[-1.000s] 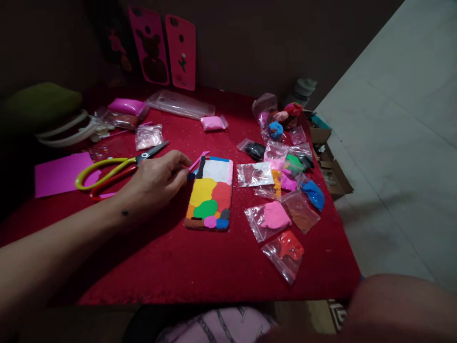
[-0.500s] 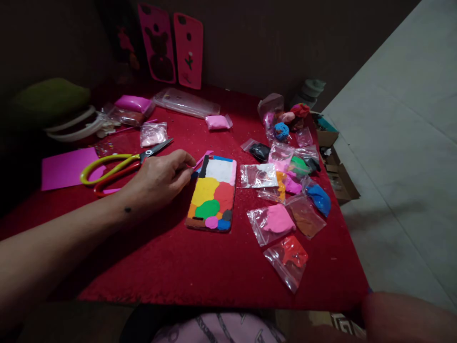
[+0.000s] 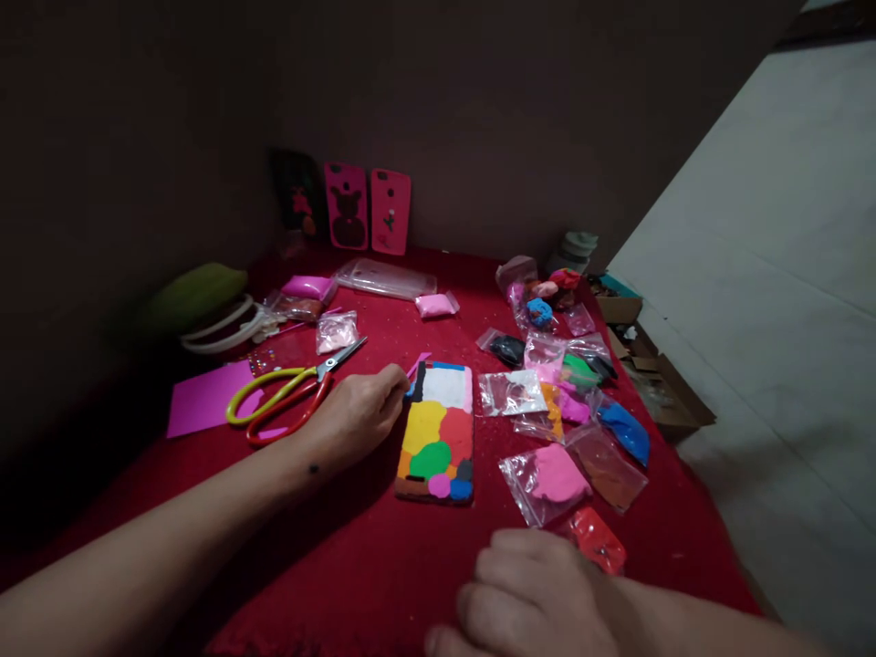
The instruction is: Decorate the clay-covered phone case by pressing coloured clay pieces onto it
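Observation:
A phone case [image 3: 438,433] covered in patches of coloured clay lies flat on the red cloth. Just left of its upper edge is my left hand [image 3: 366,406], its fingers closed beside a small blue piece and a thin pink strip [image 3: 419,363]; what they grip is hidden. Near the front edge my right hand [image 3: 524,593] is loosely curled, knuckles up, its fingertips hidden. Scissors [image 3: 301,394] with yellow and red handles lie left of my left hand. A bag of red clay [image 3: 598,540] is partly behind my right hand.
Several clay bags, including a pink one [image 3: 557,473], lie on the right. A pink sheet [image 3: 209,399] is at the left. Decorated cases [image 3: 390,212] lean on the wall behind a clear case [image 3: 387,278]. Boxes [image 3: 667,388] stand beyond the right edge.
My right hand has come in from the lower right corner over the front of the cloth. My left hand stays beside the case. The view has shifted, so things appear lower and further right.

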A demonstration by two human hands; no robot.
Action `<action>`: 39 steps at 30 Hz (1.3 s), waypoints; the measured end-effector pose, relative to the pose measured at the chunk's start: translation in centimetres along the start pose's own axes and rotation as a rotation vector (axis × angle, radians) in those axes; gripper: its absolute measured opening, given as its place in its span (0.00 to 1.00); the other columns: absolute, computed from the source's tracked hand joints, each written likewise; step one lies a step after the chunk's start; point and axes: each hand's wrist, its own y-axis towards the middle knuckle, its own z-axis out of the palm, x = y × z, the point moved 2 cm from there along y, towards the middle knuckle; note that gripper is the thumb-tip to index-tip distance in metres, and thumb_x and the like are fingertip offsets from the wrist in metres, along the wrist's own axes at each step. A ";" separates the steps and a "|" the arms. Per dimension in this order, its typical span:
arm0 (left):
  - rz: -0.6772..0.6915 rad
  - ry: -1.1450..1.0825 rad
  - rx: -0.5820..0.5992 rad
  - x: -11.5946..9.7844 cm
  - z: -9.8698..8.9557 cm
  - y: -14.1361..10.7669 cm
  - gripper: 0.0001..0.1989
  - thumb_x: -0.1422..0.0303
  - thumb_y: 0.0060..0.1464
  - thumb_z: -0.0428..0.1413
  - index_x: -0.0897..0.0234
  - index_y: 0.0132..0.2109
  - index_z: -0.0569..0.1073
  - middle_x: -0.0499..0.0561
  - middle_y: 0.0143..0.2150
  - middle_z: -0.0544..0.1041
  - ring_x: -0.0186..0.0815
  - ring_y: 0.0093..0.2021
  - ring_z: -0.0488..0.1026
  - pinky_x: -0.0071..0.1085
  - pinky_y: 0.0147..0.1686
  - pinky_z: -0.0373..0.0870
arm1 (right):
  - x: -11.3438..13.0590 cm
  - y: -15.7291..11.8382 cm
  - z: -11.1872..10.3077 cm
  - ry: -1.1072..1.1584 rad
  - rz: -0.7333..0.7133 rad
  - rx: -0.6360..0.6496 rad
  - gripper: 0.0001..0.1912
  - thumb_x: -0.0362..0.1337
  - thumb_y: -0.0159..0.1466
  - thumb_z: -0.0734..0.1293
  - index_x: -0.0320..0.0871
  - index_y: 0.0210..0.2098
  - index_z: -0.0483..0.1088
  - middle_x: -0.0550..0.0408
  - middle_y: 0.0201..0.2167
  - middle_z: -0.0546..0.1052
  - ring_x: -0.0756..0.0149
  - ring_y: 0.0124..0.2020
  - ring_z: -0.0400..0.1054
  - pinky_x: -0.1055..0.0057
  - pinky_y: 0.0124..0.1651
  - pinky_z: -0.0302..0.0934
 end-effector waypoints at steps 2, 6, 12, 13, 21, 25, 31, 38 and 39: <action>0.016 0.004 0.006 -0.1 -0.1 0.0 0.09 0.68 0.60 0.44 0.62 0.38 0.68 0.50 0.27 0.74 0.33 0.26 0.70 0.27 0.29 0.59 | -0.8 0.2 0.5 0.001 -0.023 -0.031 0.10 0.27 0.63 0.60 0.33 0.32 0.73 0.58 0.15 0.64 0.69 0.18 0.55 0.68 0.17 0.48; 0.036 -0.004 0.006 -0.2 -0.1 0.1 0.09 0.67 0.60 0.44 0.61 0.36 0.68 0.49 0.25 0.74 0.33 0.24 0.69 0.27 0.27 0.58 | -1.1 -0.7 2.2 0.014 -0.026 -0.066 0.07 0.29 0.63 0.62 0.34 0.36 0.72 0.60 0.15 0.63 0.71 0.17 0.54 0.70 0.18 0.48; -0.002 -0.058 0.013 0.0 -0.5 0.0 0.08 0.66 0.59 0.45 0.60 0.37 0.68 0.47 0.23 0.74 0.32 0.22 0.69 0.26 0.25 0.59 | -1.1 -1.3 1.8 0.038 -0.011 -0.207 0.09 0.29 0.65 0.59 0.35 0.35 0.70 0.63 0.13 0.60 0.72 0.15 0.51 0.70 0.17 0.46; -0.021 -0.076 0.019 0.0 -0.7 -0.1 0.09 0.65 0.60 0.45 0.60 0.37 0.68 0.46 0.22 0.73 0.31 0.20 0.68 0.26 0.24 0.59 | -1.8 -1.1 1.2 0.037 0.078 -0.078 0.11 0.30 0.64 0.59 0.32 0.42 0.70 0.57 0.17 0.67 0.69 0.19 0.58 0.69 0.20 0.53; -0.184 -0.177 0.242 -1.0 -1.7 -0.5 0.11 0.63 0.59 0.45 0.61 0.31 0.65 0.46 0.20 0.72 0.31 0.16 0.68 0.24 0.17 0.57 | -12.5 2.4 -1.3 0.152 0.855 0.151 0.10 0.27 0.63 0.58 0.41 0.39 0.70 0.49 0.40 0.77 0.61 0.41 0.71 0.64 0.45 0.62; -0.183 -0.262 0.367 -1.1 -1.4 -0.6 0.16 0.62 0.59 0.43 0.62 0.27 0.66 0.48 0.17 0.73 0.31 0.15 0.68 0.24 0.17 0.60 | -16.5 5.2 1.1 0.120 0.909 0.300 0.11 0.27 0.63 0.58 0.39 0.39 0.71 0.44 0.44 0.77 0.57 0.44 0.69 0.62 0.49 0.59; -0.301 -0.448 0.421 -1.5 -1.7 -1.2 0.12 0.68 0.54 0.44 0.65 0.40 0.70 0.48 0.20 0.76 0.31 0.11 0.63 0.25 0.11 0.57 | -18.2 7.4 3.2 0.122 0.927 0.523 0.10 0.31 0.62 0.59 0.38 0.29 0.71 0.48 0.31 0.74 0.66 0.29 0.63 0.69 0.32 0.53; -0.303 -0.505 0.398 -1.5 -1.1 -1.0 0.12 0.68 0.54 0.45 0.66 0.44 0.67 0.51 0.23 0.76 0.33 0.13 0.66 0.25 0.10 0.58 | -18.3 8.2 3.4 0.135 0.956 0.750 0.13 0.37 0.64 0.59 0.37 0.27 0.68 0.52 0.25 0.70 0.72 0.23 0.57 0.70 0.27 0.47; -0.303 -0.513 0.397 -1.5 -1.1 -1.1 0.13 0.68 0.54 0.45 0.66 0.44 0.67 0.51 0.23 0.76 0.33 0.13 0.67 0.25 0.09 0.58 | -18.3 8.3 3.4 0.138 0.954 0.769 0.13 0.37 0.64 0.59 0.37 0.27 0.68 0.53 0.25 0.69 0.72 0.23 0.56 0.71 0.27 0.47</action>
